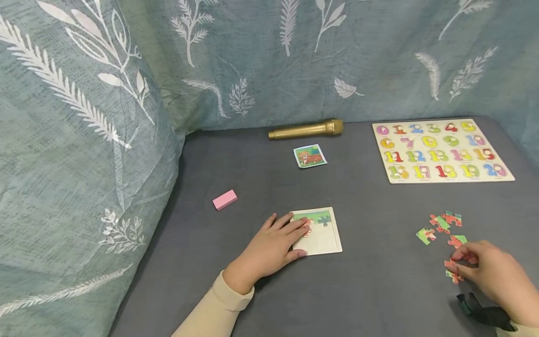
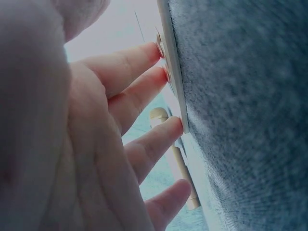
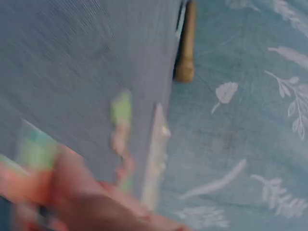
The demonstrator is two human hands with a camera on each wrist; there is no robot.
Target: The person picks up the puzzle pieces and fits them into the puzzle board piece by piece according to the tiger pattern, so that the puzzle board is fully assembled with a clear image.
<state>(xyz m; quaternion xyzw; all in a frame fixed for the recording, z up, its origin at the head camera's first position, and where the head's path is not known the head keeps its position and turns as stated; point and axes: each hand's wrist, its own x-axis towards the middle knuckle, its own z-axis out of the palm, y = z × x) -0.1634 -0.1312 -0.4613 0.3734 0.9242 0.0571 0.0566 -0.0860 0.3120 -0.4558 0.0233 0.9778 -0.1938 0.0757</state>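
Head view: left hand (image 1: 270,247) rests spread on board (image 1: 323,242); right hand (image 1: 492,270) pinches jigsaw piece (image 1: 454,275)

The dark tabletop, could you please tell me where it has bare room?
Bare patches lie between the small puzzle board and the loose pieces, and between the pink block and the gold microphone. It's crowded around the right hand.

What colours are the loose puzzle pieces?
The loose puzzle pieces are mainly orange-red and green. They show best in the head view.
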